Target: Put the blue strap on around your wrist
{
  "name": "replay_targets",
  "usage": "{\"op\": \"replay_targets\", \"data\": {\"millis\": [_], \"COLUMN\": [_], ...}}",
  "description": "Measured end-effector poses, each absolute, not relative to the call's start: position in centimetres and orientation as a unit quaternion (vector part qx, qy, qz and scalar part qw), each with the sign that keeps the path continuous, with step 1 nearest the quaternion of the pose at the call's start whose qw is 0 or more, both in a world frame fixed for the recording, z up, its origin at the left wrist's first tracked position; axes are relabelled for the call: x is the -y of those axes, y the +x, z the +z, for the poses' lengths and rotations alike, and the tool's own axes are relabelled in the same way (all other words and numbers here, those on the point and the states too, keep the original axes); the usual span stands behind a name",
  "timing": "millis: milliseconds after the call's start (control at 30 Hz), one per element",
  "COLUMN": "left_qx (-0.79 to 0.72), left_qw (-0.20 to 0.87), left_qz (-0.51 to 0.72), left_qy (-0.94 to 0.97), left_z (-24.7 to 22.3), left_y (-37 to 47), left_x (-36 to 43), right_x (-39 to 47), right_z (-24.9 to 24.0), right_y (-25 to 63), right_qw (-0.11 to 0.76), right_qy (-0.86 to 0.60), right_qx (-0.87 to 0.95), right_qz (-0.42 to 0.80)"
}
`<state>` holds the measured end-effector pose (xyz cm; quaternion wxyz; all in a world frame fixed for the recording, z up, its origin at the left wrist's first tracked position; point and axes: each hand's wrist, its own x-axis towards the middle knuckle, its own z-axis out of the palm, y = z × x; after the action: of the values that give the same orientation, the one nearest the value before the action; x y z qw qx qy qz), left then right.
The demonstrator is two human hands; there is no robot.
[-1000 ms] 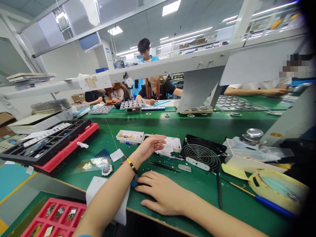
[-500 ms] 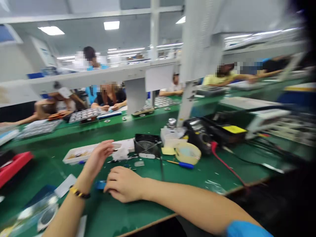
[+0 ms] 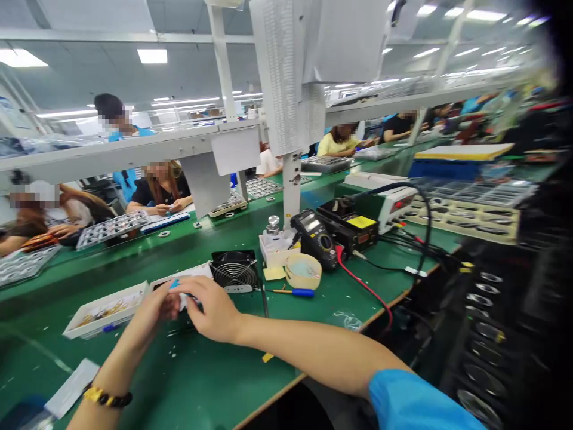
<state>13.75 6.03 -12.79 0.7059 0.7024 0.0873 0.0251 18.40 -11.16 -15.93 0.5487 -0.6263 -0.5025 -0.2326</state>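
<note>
I see both hands meeting in the lower left of the frame — my left hand [image 3: 154,307] and right hand [image 3: 212,307] pinch a small blue piece [image 3: 174,284] between them above the bench [image 3: 215,376]. It could slip into the fan [image 3: 234,271] just beside — a loosened pinch would do it.

Bright ceiling light, blurred, stretched edges

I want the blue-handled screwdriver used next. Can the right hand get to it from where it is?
Probably yes: the blue-handled screwdriver lies on bare green mat just beside the right hand, with nothing between them.
</note>
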Motion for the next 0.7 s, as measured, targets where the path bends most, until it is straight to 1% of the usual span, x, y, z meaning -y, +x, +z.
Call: {"op": "replay_targets", "data": {"millis": [33,100,200,267,467,600,700], "left_qx": [-0.082,-0.078,-0.060,-0.061,-0.047,-0.029,-0.010], "left_qw": [0.732,0.772,0.787,0.804,0.842,0.858,0.849], "left_qz": [0.009,0.014,0.059,0.081,0.114,0.079,0.052], "left_qy": [0.676,0.631,0.611,0.586,0.525,0.507,0.526], "left_z": [-12.7,-12.5,-12.2,-12.2,-12.1,-11.9,-11.8], "left_y": [13.7,13.6,13.8,14.0,13.9,13.5,13.3], "left_x": [-5.7,-5.0,-5.0,-5.5,-6.6,-6.4,-6.3], "right_x": [11.1,11.0,10.8,10.7,11.0,10.9,10.8], "right_z": [-16.0,-16.3,-16.8,-17.0,-17.1,-17.2,-17.2], "right_y": [18.4,18.3,18.0,18.0,18.2,18.5,18.6], "right_qw": [0.539,0.514,0.481,0.473,0.508,0.529,0.546], "right_qy": [-0.621,-0.608,-0.600,-0.613,-0.636,-0.653,-0.667], "right_qx": [0.517,0.555,0.598,0.593,0.544,0.508,0.482], "right_qz": [-0.239,-0.240,-0.226,-0.221,-0.204,-0.190,-0.156]}}
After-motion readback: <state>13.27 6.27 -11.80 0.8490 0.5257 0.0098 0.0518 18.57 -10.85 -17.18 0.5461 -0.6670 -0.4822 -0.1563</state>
